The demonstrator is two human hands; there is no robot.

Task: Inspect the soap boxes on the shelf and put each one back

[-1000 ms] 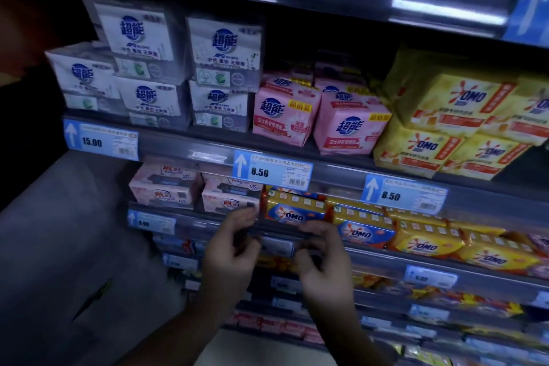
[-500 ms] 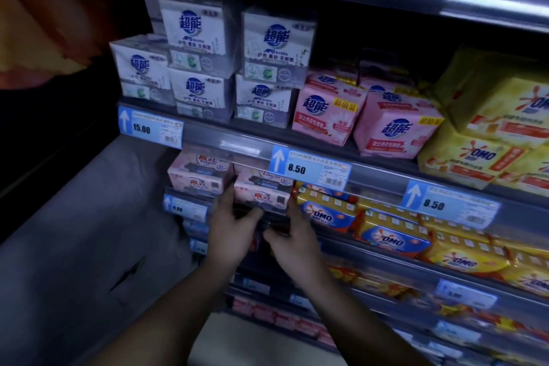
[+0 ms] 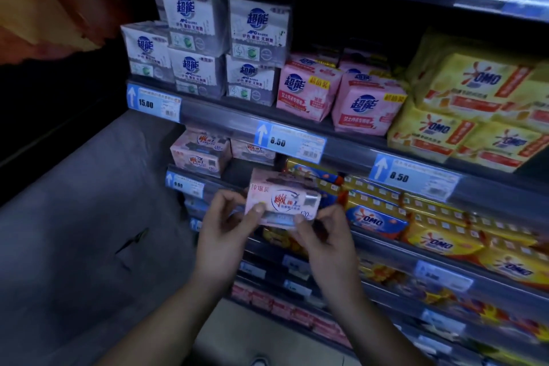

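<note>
Soap box [image 3: 282,200], one, pink, pinched at its ends by two hands, left hand [image 3: 221,235], right hand [image 3: 325,236]

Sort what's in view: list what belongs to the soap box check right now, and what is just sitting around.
In the job:
pink soap box, held up in front; left hand and right hand, both with a grip on it; matching pink boxes beyond it.

Just sitting:
white packs; pink packs above; yellow OMO packs; 8.50 price tag.

Left price tag [image 3: 153,102] reads 15.00, middle tag [image 3: 289,144] 8.50 (right tag [image 3: 413,177] too); yellow packs [image 3: 481,80] OMO, white boxes [image 3: 258,21] 超能.
</note>
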